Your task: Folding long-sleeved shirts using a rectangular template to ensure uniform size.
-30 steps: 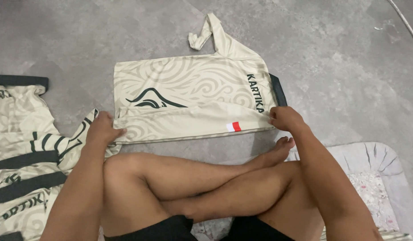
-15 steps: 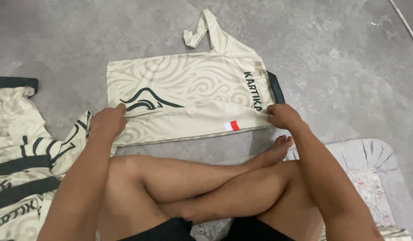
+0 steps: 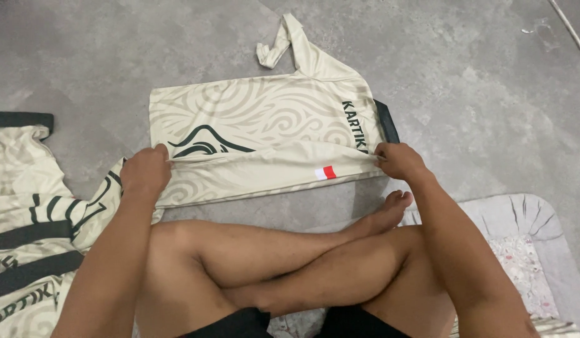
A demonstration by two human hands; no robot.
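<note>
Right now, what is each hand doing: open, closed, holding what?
Left hand: closed on the cream jersey, at its folded edge.
Right hand: closed on the same fold's other end.

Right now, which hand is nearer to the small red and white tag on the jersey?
Right. The right hand grips the jersey's folded edge just right of the red and white tag; the left hand holds the same edge at its far left end.

Jersey on floor ahead of crossed legs — clothes pile left, mat right

One head-worn camera looks steeply down, close over crossed legs, floor stretching far ahead.
</note>
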